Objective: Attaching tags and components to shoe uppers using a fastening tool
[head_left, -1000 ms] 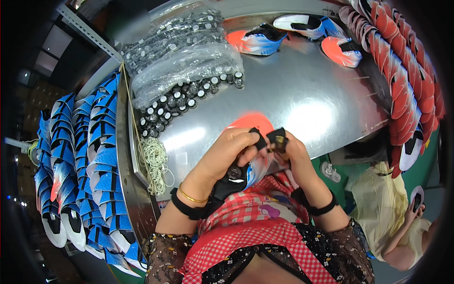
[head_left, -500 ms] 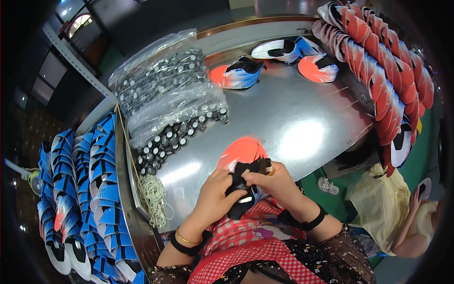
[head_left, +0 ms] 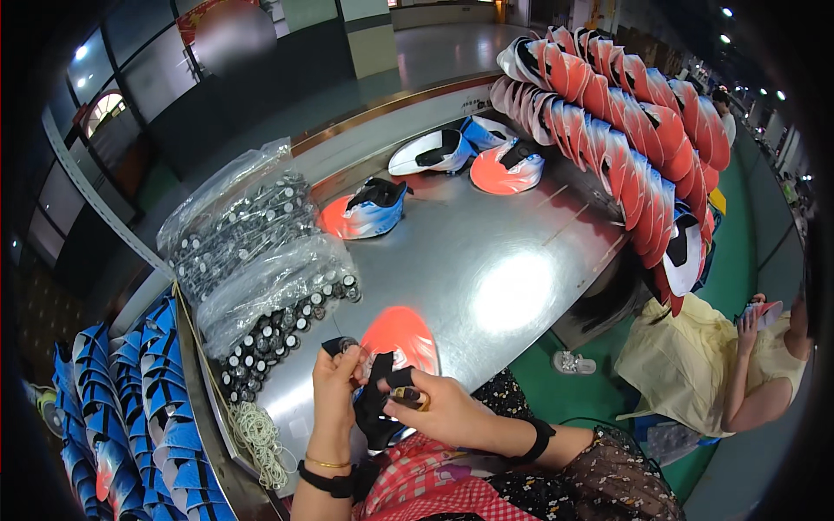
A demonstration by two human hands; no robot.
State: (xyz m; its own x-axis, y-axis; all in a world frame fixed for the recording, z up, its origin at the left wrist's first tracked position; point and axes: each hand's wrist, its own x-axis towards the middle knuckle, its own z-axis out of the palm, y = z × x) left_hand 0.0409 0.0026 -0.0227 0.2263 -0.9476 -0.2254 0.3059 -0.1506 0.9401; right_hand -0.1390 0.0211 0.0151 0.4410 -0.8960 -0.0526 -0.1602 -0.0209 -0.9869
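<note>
An orange, white and blue shoe upper [head_left: 401, 334] lies at the table's near edge, its black lining and strap toward me. Just left of it, my left hand [head_left: 334, 378] is closed in a pinch on a small dark round piece [head_left: 340, 346], which looks like one of the black reels; a thin line shows near it. My right hand [head_left: 443, 404] is closed on the black strap [head_left: 399, 379] of the upper. Something gold-coloured [head_left: 417, 398] shows by its fingers, too small to name. The upper's near end is partly hidden by my hands.
Plastic bags [head_left: 239, 230] of black reels with white tops lie left, loose reels [head_left: 265, 347] and cord [head_left: 256, 443] nearer. More uppers [head_left: 363, 208] stand at the back. Stacked uppers hang right [head_left: 599, 148] and left [head_left: 165, 391]. A seated person [head_left: 773, 365] is at right.
My view has swung, shifting the table left and down. My hands, close together on the upper before, are now apart; the left has lifted away with the dark piece.
</note>
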